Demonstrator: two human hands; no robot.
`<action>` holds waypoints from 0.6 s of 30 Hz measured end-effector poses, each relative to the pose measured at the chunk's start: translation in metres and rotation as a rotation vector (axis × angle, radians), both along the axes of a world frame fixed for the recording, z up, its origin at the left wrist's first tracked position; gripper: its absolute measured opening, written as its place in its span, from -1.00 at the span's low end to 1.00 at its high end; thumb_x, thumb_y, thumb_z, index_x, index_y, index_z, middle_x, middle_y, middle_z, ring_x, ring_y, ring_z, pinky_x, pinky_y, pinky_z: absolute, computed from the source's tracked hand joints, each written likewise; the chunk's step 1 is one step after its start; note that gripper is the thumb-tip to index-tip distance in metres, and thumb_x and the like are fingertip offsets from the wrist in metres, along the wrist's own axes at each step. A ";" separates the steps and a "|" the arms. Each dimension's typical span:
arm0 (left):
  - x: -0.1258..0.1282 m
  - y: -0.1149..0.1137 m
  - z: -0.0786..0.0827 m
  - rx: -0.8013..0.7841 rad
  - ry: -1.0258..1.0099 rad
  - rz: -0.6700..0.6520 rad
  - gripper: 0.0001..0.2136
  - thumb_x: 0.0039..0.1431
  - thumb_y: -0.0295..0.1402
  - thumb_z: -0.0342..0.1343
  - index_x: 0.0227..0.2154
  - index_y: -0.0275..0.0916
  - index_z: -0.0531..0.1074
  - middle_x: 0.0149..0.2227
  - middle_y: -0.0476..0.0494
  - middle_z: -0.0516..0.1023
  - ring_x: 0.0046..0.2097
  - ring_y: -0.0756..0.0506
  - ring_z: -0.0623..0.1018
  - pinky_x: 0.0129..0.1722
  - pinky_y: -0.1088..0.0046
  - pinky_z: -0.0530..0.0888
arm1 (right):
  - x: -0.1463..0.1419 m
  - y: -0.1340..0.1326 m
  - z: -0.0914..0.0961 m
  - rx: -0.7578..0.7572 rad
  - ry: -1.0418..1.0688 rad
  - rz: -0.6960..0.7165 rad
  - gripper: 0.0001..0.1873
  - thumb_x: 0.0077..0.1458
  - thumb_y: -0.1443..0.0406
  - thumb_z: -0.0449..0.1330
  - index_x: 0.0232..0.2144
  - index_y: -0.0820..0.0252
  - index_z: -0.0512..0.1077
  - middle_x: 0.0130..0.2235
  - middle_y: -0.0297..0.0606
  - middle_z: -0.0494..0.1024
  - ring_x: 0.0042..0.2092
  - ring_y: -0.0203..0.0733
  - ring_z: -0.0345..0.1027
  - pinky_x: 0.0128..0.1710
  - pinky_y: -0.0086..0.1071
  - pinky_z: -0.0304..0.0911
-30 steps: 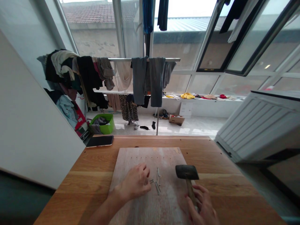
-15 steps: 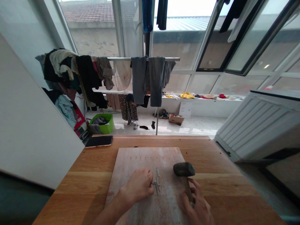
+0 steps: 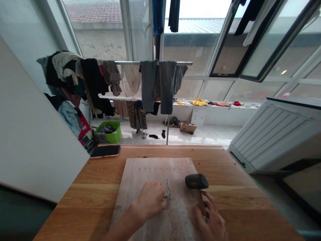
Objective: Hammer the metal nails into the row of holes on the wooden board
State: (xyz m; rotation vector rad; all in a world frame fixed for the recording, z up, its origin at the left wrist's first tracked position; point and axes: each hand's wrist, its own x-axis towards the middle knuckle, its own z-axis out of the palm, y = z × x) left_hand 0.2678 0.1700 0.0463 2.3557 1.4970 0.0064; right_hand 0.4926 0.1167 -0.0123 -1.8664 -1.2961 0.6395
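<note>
A pale wooden board (image 3: 147, 170) lies on the wooden table (image 3: 95, 187). My left hand (image 3: 149, 201) rests on the board with its fingers curled, pinching among several loose nails (image 3: 168, 193). My right hand (image 3: 210, 221) grips the wooden handle of a hammer (image 3: 197, 182), whose dark head sits just above the board's right side. A row of small nail heads or holes runs across the board's far part.
A black phone (image 3: 105, 151) lies at the table's far left corner. A white panel (image 3: 32, 147) leans on the left. Beyond the table stand a clothes rack (image 3: 155, 83), a green basin (image 3: 110, 131) and a white slatted cabinet (image 3: 278, 130) on the right.
My left hand has closed its fingers over the nails and gathered them. My right hand has lifted the hammer slightly and brought its head leftward toward the nails.
</note>
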 end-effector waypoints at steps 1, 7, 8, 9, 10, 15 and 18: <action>0.002 -0.001 0.000 -0.001 -0.026 0.012 -0.86 0.03 -0.47 0.04 -0.44 -0.24 0.51 -0.34 -0.20 0.58 -0.31 -0.18 0.55 -0.24 0.31 0.47 | -0.001 0.000 0.000 0.003 0.000 0.002 -0.44 0.11 0.01 0.03 0.12 0.06 0.30 -0.22 -0.22 0.65 -0.25 -0.05 0.60 -0.23 -0.28 0.39; 0.009 -0.004 -0.004 -0.072 -0.263 0.080 -0.92 -0.01 -0.46 0.12 -0.46 -0.22 0.51 -0.36 -0.10 0.57 -0.32 -0.10 0.52 -0.29 0.44 0.42 | -0.001 0.000 -0.002 0.035 -0.017 -0.015 -0.43 0.11 -0.01 0.04 0.11 0.07 0.31 -0.21 -0.20 0.66 -0.24 -0.01 0.61 -0.23 -0.26 0.43; 0.009 -0.004 -0.006 -0.088 -0.298 0.074 -0.92 -0.01 -0.45 0.12 -0.46 -0.22 0.52 -0.36 -0.09 0.57 -0.32 -0.09 0.52 -0.30 0.46 0.41 | 0.000 0.000 -0.004 0.033 -0.019 -0.014 -0.43 0.12 -0.02 0.04 0.11 0.07 0.31 -0.21 -0.19 0.66 -0.24 -0.01 0.61 -0.24 -0.26 0.43; 0.009 -0.004 -0.007 -0.106 -0.328 0.067 -0.92 0.00 -0.46 0.12 -0.46 -0.23 0.52 -0.36 -0.09 0.57 -0.32 -0.08 0.51 -0.30 0.46 0.41 | 0.003 0.001 -0.006 0.031 -0.019 -0.010 -0.43 0.12 -0.02 0.04 0.11 0.07 0.31 -0.21 -0.19 0.66 -0.23 -0.01 0.61 -0.24 -0.26 0.43; 0.009 -0.003 -0.008 -0.119 -0.357 0.065 -0.91 0.01 -0.46 0.12 -0.45 -0.23 0.52 -0.36 -0.08 0.57 -0.32 -0.08 0.51 -0.30 0.47 0.40 | 0.005 0.002 -0.008 0.030 -0.015 0.000 -0.42 0.12 -0.03 0.05 0.11 0.08 0.31 -0.20 -0.19 0.67 -0.23 0.00 0.61 -0.24 -0.26 0.44; 0.009 0.009 -0.017 -0.167 -0.580 0.099 -0.89 0.05 -0.47 0.12 -0.39 -0.27 0.54 -0.30 -0.07 0.52 -0.32 0.00 0.48 -0.30 0.53 0.40 | 0.020 0.003 -0.018 0.022 0.020 0.082 -0.38 0.09 -0.04 0.13 0.11 0.14 0.30 -0.09 -0.08 0.67 -0.17 0.04 0.62 -0.17 -0.24 0.49; 0.014 0.025 -0.024 -0.151 -0.785 0.113 -0.91 0.04 -0.42 0.17 -0.39 -0.30 0.53 -0.15 -0.14 0.50 -0.34 0.04 0.46 -0.33 0.55 0.41 | 0.023 0.003 -0.022 0.023 -0.027 0.081 -0.43 0.14 -0.03 0.09 0.08 0.16 0.31 -0.06 -0.03 0.65 -0.12 0.05 0.61 -0.10 -0.20 0.49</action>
